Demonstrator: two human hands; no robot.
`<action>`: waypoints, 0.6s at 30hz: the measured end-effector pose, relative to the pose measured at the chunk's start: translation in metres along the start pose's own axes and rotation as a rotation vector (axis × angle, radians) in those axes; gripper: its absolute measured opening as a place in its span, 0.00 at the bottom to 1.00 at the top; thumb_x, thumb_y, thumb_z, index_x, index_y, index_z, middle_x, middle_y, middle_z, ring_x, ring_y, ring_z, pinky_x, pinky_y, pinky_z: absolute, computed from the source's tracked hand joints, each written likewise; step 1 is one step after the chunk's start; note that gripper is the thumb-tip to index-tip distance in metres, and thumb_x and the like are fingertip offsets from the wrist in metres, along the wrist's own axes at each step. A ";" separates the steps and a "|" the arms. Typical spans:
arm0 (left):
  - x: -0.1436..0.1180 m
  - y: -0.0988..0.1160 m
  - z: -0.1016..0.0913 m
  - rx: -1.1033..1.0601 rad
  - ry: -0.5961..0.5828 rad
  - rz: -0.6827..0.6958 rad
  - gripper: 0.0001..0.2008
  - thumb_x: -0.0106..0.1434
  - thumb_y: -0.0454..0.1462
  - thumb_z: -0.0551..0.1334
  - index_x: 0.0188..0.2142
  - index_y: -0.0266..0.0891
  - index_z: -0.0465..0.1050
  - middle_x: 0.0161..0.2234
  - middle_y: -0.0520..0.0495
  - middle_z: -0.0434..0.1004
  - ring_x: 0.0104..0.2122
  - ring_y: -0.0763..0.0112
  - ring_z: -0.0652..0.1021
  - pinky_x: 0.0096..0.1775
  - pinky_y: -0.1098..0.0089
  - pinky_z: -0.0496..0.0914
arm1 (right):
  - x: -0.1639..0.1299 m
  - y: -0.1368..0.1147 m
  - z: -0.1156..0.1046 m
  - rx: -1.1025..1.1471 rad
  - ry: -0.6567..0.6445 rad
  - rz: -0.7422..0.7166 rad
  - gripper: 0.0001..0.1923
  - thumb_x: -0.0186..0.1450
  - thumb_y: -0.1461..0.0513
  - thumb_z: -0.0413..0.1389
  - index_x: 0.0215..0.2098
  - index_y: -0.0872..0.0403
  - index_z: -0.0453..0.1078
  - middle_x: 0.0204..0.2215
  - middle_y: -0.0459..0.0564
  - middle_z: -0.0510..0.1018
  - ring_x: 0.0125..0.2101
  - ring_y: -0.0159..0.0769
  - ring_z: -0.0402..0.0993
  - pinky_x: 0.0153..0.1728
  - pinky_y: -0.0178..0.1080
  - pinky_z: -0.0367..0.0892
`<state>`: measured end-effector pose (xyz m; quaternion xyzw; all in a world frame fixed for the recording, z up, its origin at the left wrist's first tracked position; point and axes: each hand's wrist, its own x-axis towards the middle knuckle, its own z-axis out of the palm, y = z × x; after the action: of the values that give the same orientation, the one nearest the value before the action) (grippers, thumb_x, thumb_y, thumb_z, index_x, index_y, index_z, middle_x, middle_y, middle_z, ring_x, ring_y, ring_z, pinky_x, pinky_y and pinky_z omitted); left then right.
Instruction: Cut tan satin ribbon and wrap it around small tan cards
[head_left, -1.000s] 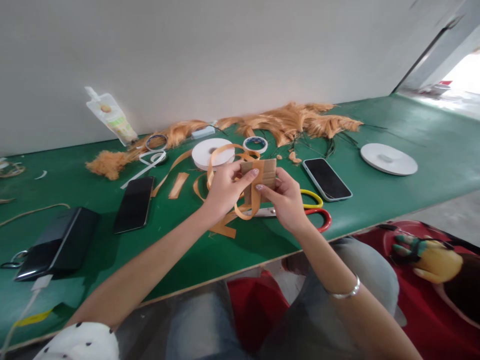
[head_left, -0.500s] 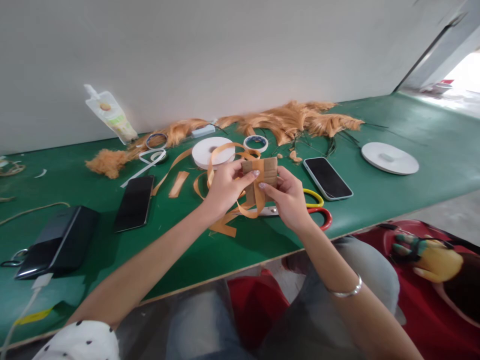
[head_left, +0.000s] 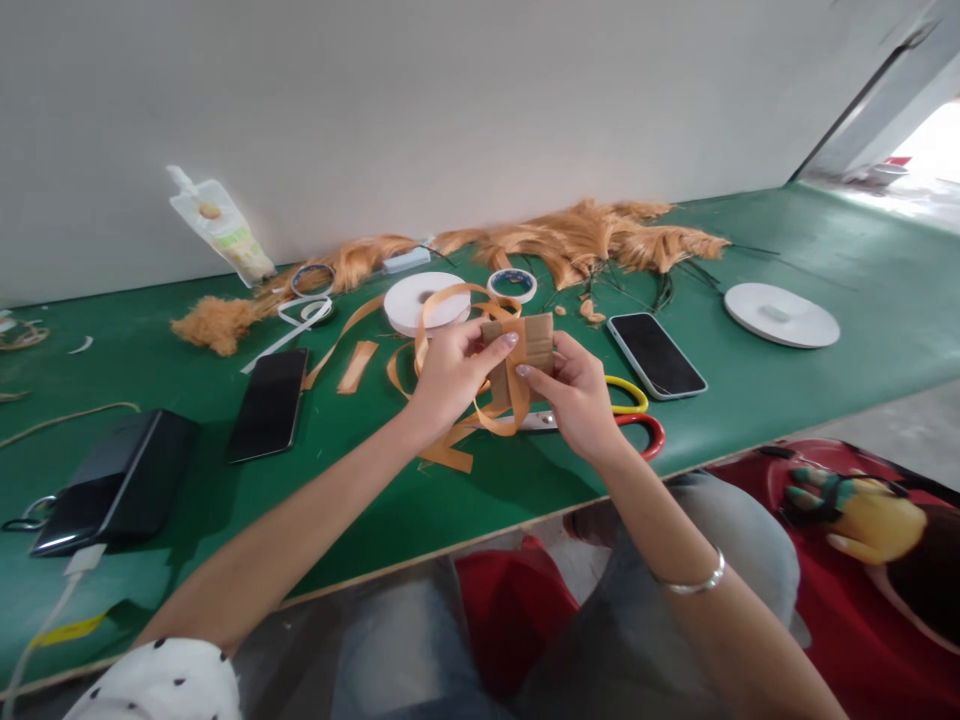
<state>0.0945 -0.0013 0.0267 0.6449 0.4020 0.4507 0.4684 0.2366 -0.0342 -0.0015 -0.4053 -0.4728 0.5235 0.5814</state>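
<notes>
Between my two hands is a small piece of cardboard (head_left: 537, 342) with an orange ribbon (head_left: 511, 415) lying across it. My left hand (head_left: 453, 376) grips the left side of the cardboard, its thumb pressing near the ribbon on the front. On the right, my right hand (head_left: 577, 392) is closed on the cardboard's edge, with the thumb on the ribbon; its other fingers are partly hidden behind. The ribbon hangs in a loop below and runs left in loose curls. Under the hands lie scissors (head_left: 637, 437) with yellow and red handles, their blades partly covered.
A white ribbon spool (head_left: 409, 313) and a tape roll (head_left: 512, 285) stand behind my hands. Phones lie left (head_left: 268, 408) and right (head_left: 657, 356). Orange fibre bundles (head_left: 592, 240) line the wall. A white disc (head_left: 782, 316) is at right, a black device (head_left: 120, 480) at left.
My hands and the cardboard have barely moved; the cardboard and the ribbon across it are tilted very slightly. Both hands keep their grip.
</notes>
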 end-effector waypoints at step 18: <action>0.008 -0.001 -0.017 0.043 0.160 0.123 0.13 0.56 0.45 0.65 0.25 0.38 0.72 0.24 0.50 0.69 0.26 0.74 0.69 0.29 0.71 0.63 | 0.002 -0.005 -0.008 -0.155 -0.276 0.238 0.13 0.51 0.60 0.65 0.34 0.56 0.75 0.26 0.45 0.79 0.25 0.31 0.72 0.29 0.35 0.68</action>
<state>0.0802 0.0103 0.0305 0.6403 0.4074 0.5200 0.3920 0.2459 -0.0329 0.0014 -0.4262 -0.5356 0.6012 0.4124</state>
